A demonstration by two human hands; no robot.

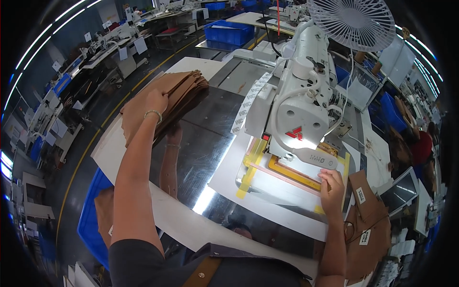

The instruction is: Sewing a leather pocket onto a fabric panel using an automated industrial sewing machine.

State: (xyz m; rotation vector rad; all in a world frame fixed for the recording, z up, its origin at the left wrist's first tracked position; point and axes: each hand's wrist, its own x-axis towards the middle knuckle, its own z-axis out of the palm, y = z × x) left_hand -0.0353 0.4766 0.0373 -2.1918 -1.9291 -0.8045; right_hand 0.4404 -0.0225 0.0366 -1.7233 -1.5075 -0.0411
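My left hand (157, 101) reaches far out to the left, its fingers closed at the upper edge of a thick stack of brown fabric pieces (184, 95). The stack leans over the shiny metal table. My right hand (331, 186) is at the front of a large white sewing machine (301, 117), thumb and fingers drawn together. Whatever they may hold is too small to make out. Just above those fingertips is the machine's lit lamp (315, 158). Under the sewing head lies a yellow-orange clamp frame (291, 172) on a clear template (246, 179) edged with yellow tape.
Brown pieces with white labels (368, 225) are at the right edge of the table. A blue bin (93, 220) stands low on the left. A white fan (354, 21) and a tilted screen (400, 191) flank the machine on the right. White paper (224, 167) lies under the template.
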